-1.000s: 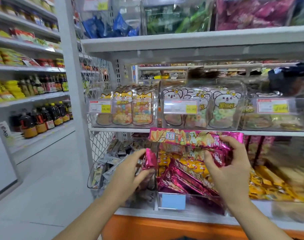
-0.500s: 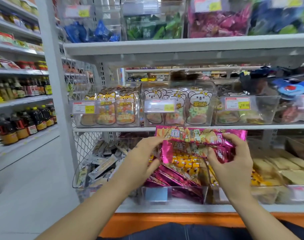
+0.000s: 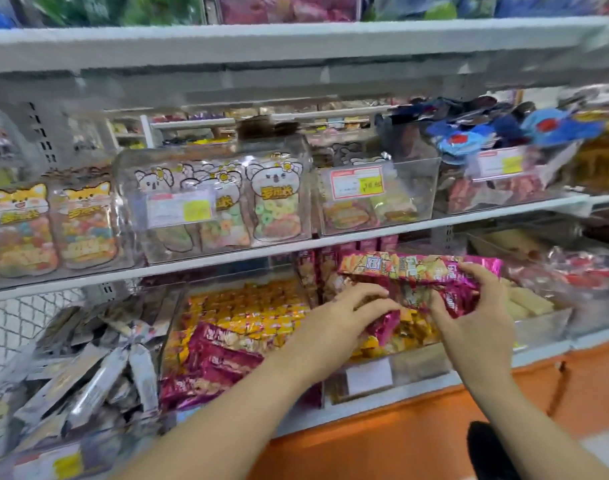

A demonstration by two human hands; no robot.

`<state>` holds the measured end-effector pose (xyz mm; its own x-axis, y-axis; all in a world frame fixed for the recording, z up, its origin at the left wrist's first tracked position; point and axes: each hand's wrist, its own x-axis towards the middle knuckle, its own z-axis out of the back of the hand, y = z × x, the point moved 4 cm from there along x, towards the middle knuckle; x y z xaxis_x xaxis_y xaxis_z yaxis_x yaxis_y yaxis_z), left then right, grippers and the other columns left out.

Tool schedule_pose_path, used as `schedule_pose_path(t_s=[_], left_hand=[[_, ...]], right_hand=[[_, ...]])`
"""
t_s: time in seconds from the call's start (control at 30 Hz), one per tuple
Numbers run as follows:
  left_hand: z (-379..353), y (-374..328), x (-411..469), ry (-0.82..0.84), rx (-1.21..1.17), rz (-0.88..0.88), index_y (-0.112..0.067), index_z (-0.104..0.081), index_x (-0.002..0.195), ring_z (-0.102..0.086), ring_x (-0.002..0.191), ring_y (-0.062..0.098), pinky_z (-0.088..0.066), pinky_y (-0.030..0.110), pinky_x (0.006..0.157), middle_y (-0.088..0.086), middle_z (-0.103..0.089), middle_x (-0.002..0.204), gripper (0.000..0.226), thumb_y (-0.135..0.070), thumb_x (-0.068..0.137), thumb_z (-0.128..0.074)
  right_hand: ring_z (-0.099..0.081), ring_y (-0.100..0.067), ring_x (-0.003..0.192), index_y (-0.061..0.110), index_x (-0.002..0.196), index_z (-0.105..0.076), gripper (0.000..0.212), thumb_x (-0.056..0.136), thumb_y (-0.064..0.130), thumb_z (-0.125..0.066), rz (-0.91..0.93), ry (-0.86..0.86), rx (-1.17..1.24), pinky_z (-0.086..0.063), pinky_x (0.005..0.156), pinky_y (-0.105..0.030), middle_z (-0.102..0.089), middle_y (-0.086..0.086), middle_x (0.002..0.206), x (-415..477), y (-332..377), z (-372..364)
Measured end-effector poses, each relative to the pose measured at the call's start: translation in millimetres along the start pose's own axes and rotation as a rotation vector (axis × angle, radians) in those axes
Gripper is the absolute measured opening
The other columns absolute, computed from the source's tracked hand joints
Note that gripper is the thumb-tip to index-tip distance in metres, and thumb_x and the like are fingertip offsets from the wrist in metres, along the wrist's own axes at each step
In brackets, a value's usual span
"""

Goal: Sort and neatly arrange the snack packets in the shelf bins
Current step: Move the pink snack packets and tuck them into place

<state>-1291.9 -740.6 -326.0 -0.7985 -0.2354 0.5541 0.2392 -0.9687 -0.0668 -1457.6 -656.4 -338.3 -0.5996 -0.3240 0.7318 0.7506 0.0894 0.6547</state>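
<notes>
Two hands held pink packets [image 3: 417,268] over a lower-shelf bin [image 3: 417,367] at four o'clock in view: the right hand [image 3: 476,327] gripped a loose stack, the left hand [image 3: 334,323] pinched one at the stack's seven o'clock, and slick wrappers could have slipped free and scattered among the yellow packets [image 3: 412,332].

Glossy pink foil packets [image 3: 417,268], clear smooth plastic bins [image 3: 414,188], matt white metal shelf [image 3: 227,252]
</notes>
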Motion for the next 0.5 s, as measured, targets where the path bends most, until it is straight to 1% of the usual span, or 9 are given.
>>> schedule_pose_path(t_s=[0.1, 0.2, 0.27, 0.3, 0.33, 0.37, 0.4, 0.43, 0.5], left_hand=[[-31, 10, 21, 0.029, 0.025, 0.046, -0.031, -0.047, 0.126, -0.037, 0.121, 0.022, -0.049, 0.039, 0.083, 0.002, -0.042, 0.134, 0.061, 0.005, 0.078, -0.056], [-52, 17, 40, 0.107, 0.055, 0.172, -0.037, -0.043, 0.132, -0.032, 0.122, 0.02, -0.045, 0.034, 0.082, -0.004, -0.031, 0.138, 0.054, -0.005, 0.089, -0.049], [-66, 22, 49, 0.191, 0.031, 0.263, -0.04, -0.038, 0.135, -0.033, 0.121, 0.018, -0.036, 0.03, 0.074, -0.008, -0.028, 0.137, 0.045, -0.019, 0.095, -0.039], [-73, 24, 52, 0.206, -0.004, 0.304, -0.039, -0.038, 0.134, -0.039, 0.118, 0.019, -0.032, 0.031, 0.07, -0.007, -0.031, 0.134, 0.041, -0.029, 0.095, -0.034], [-80, 26, 55, 0.201, -0.015, 0.31, -0.038, -0.037, 0.134, -0.046, 0.11, 0.021, -0.033, 0.032, 0.068, -0.006, -0.036, 0.128, 0.04, -0.032, 0.094, -0.03], [-88, 28, 55, 0.222, -0.03, 0.328, -0.038, -0.036, 0.134, -0.052, 0.098, 0.022, -0.037, 0.033, 0.066, -0.004, -0.039, 0.121, 0.04, -0.027, 0.096, -0.031], [-99, 31, 54, 0.265, -0.046, 0.345, -0.037, -0.033, 0.137, -0.054, 0.089, 0.022, -0.042, 0.035, 0.064, -0.002, -0.039, 0.119, 0.045, -0.015, 0.097, -0.035], [-107, 33, 53, 0.321, -0.054, 0.351, -0.037, -0.029, 0.14, -0.055, 0.088, 0.023, -0.046, 0.037, 0.064, -0.002, -0.037, 0.125, 0.058, -0.002, 0.094, -0.039], [-116, 35, 51, 0.412, -0.053, 0.332, -0.038, -0.022, 0.144, -0.055, 0.1, 0.024, -0.051, 0.038, 0.067, -0.005, -0.03, 0.142, 0.08, 0.013, 0.087, -0.042]], right_hand=[[-0.052, -0.022, 0.091, 0.018, 0.122, -0.048, 0.049, 0.079, 0.019, -0.073, -0.062, 0.029, -0.051, -0.039, 0.073, -0.03, -0.051, -0.001, 0.108, 14, -24, -9], [-0.056, -0.028, 0.097, 0.019, 0.124, -0.044, 0.058, 0.076, 0.021, -0.077, -0.119, 0.059, -0.089, -0.045, 0.077, -0.034, -0.053, -0.008, 0.114, 22, -47, -18], [-0.052, -0.027, 0.105, 0.016, 0.126, -0.044, 0.063, 0.073, 0.018, -0.079, -0.17, 0.135, -0.105, -0.037, 0.078, -0.022, -0.05, -0.011, 0.12, 23, -57, -25], [-0.05, -0.025, 0.107, 0.015, 0.126, -0.045, 0.064, 0.073, 0.017, -0.079, -0.189, 0.202, -0.115, -0.032, 0.075, -0.018, -0.047, -0.011, 0.122, 22, -62, -29], [-0.049, -0.023, 0.107, 0.016, 0.127, -0.044, 0.065, 0.072, 0.017, -0.079, -0.204, 0.29, -0.132, -0.031, 0.073, -0.018, -0.046, -0.01, 0.122, 20, -67, -34], [-0.05, -0.024, 0.107, 0.017, 0.128, -0.044, 0.066, 0.072, 0.019, -0.079, -0.212, 0.386, -0.169, -0.034, 0.075, -0.022, -0.046, -0.009, 0.12, 16, -72, -39], [-0.05, -0.026, 0.108, 0.018, 0.128, -0.044, 0.068, 0.071, 0.024, -0.079, -0.217, 0.472, -0.224, -0.039, 0.079, -0.028, -0.046, -0.008, 0.119, 12, -78, -42], [-0.049, -0.028, 0.11, 0.02, 0.129, -0.044, 0.069, 0.07, 0.029, -0.079, -0.224, 0.54, -0.286, -0.043, 0.085, -0.035, -0.046, -0.008, 0.118, 9, -83, -44], [-0.046, -0.028, 0.114, 0.022, 0.13, -0.045, 0.071, 0.07, 0.037, -0.077, -0.237, 0.593, -0.36, -0.045, 0.092, -0.04, -0.045, -0.007, 0.12, 6, -88, -41]])
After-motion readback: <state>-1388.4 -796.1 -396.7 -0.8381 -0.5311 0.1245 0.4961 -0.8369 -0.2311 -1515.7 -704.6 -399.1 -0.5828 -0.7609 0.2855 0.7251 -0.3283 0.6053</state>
